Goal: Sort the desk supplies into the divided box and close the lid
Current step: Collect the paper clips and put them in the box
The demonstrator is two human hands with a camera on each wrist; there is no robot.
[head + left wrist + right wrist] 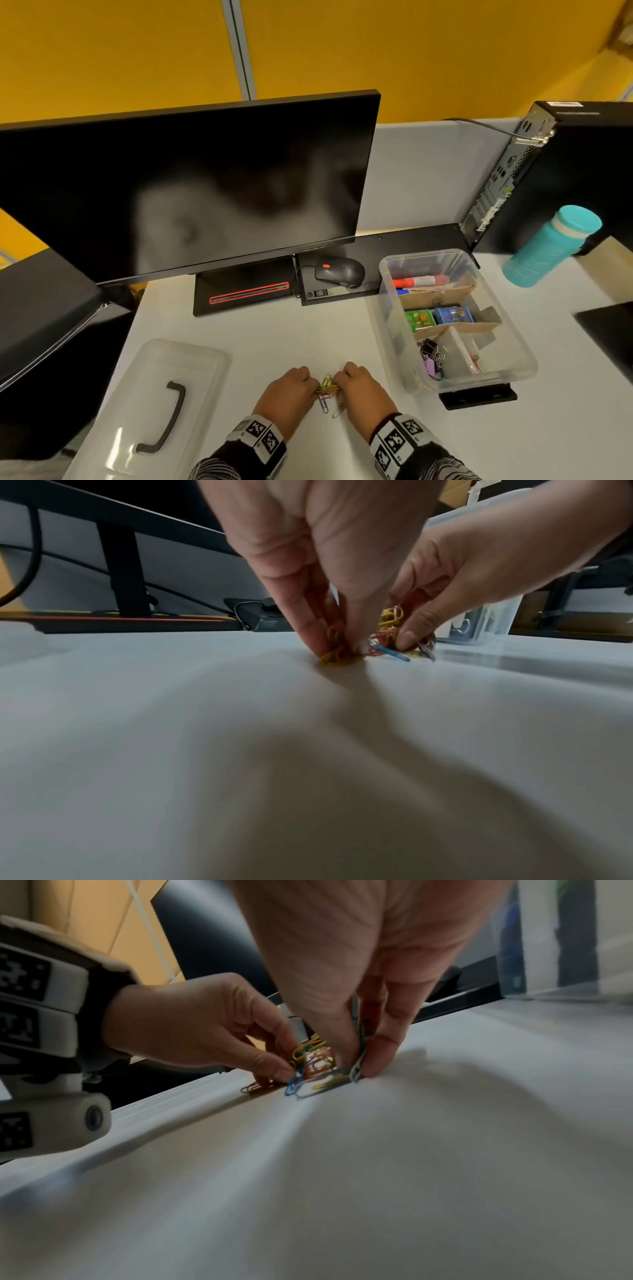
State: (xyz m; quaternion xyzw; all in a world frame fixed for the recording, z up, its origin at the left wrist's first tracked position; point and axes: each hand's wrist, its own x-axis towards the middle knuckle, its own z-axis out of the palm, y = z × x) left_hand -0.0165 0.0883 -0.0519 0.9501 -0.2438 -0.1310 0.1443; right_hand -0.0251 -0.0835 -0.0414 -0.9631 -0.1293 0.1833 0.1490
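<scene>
Gathering paper clips [328,390] with both hands on the tabletop [274,342].

My left hand [287,394] and right hand [362,390] each pinch part of the coloured clip pile lying between them; the divided box [513,356] sits open beyond my right hand, its lid [150,411] flat outside my left.

No legible text anywhere. Wrist bands [256,432] carry black/white square code markers — patterns only, no chars readable. Label on PC tower [561,103] top too small/blurred. Marker pen [420,281] print and small boxes [438,317] in bin — unreadable.
</scene>
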